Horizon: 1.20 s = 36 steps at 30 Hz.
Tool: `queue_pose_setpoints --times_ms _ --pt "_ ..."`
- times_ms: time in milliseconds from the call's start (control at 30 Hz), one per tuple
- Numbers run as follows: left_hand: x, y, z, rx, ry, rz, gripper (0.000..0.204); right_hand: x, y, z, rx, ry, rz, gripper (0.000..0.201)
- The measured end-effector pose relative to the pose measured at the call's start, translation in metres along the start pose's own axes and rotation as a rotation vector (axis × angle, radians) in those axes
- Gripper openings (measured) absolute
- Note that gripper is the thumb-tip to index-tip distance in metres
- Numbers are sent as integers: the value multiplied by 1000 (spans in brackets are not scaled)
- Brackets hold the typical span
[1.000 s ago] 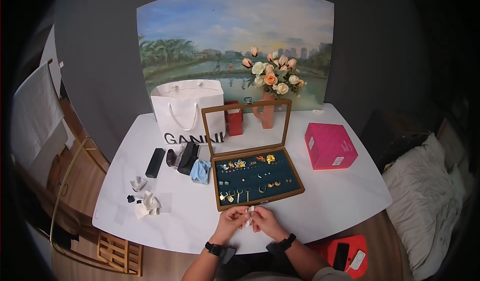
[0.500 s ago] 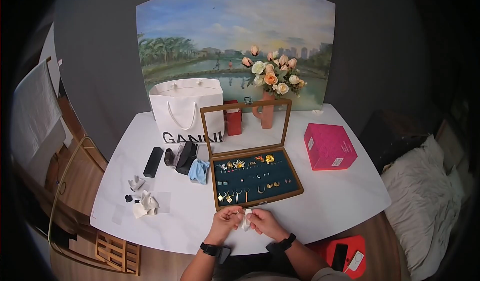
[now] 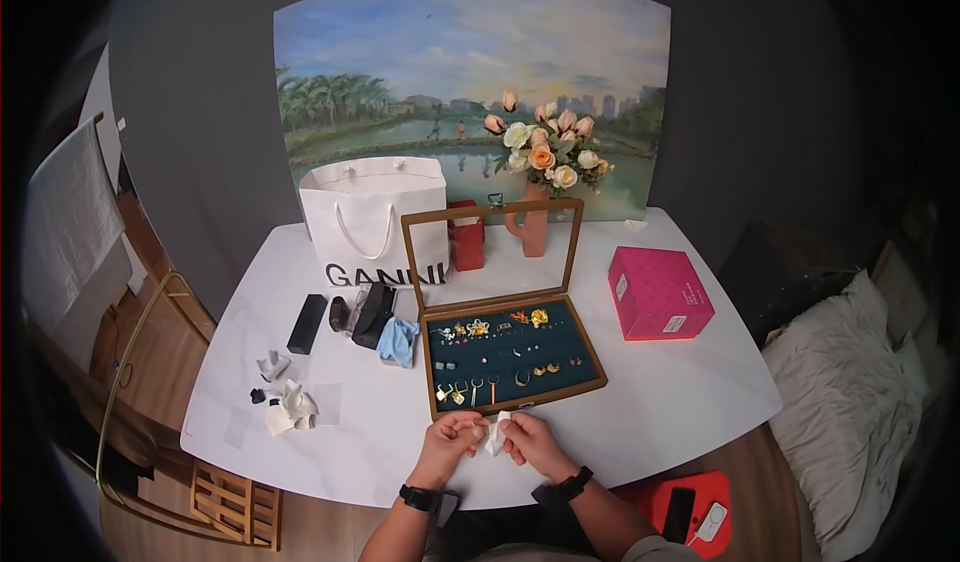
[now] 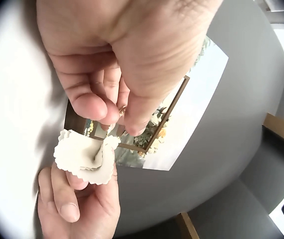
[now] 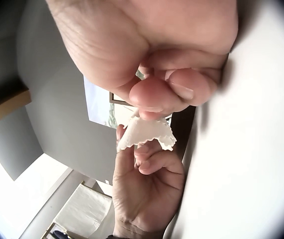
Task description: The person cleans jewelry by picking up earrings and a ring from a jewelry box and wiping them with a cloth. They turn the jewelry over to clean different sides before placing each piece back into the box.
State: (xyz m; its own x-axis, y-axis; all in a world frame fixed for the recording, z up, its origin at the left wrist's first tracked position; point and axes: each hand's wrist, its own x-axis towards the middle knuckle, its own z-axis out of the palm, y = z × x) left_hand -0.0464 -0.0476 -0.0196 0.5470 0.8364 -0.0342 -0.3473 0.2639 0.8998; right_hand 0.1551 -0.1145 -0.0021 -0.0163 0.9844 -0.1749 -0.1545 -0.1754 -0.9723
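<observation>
Both hands are close together at the near edge of the table, just in front of the open jewelry box [image 3: 520, 357]. My right hand [image 3: 535, 442] pinches a small off-white polishing cloth [image 4: 89, 157] with a pinked, wavy edge, which is folded and flares out below the fingers. In my left hand [image 3: 452, 442], thumb and fingertips pinch a small gold-coloured piece of jewelry [image 4: 123, 110], right beside the cloth. The fingers hide most of it, so I cannot tell its kind. Rows of earrings and other small jewelry [image 3: 480, 329] lie on the box's dark green lining.
Left of the box lie a blue cloth [image 3: 400, 343], a black case [image 3: 373, 314], a long black box [image 3: 307, 324] and crumpled off-white cloths [image 3: 292, 410]. Behind stand a white paper bag [image 3: 375, 212] and a vase of flowers [image 3: 535, 222]. A pink box [image 3: 662, 294] is at right.
My left hand has drawn a little to the left, away from the right hand, and the cloth now shows more between them. The box and other things have stayed put.
</observation>
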Motion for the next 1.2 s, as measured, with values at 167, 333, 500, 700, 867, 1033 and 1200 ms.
queue_pose_setpoints --times_ms 167,333,500,700,867,1033,1200 --pt "-4 6 6 41 -22 -7 24 3 4 -2 104 61 -21 27" --pt "-1 0 2 71 -37 15 24 2 7 5 -68 -17 0 27" --pt "-3 5 6 43 1 15 24 1 6 4 -94 -67 10 28" --pt "-2 3 4 44 -18 -6 25 1 3 4 -106 -63 11 27" --pt "-2 1 1 72 -49 -11 23 0 4 3 -94 -68 9 26" --pt "-3 2 1 87 -57 -22 23 0 3 3 -108 -73 3 26" --pt "-3 4 4 82 -50 -11 23 0 3 3 -100 -71 -2 26"
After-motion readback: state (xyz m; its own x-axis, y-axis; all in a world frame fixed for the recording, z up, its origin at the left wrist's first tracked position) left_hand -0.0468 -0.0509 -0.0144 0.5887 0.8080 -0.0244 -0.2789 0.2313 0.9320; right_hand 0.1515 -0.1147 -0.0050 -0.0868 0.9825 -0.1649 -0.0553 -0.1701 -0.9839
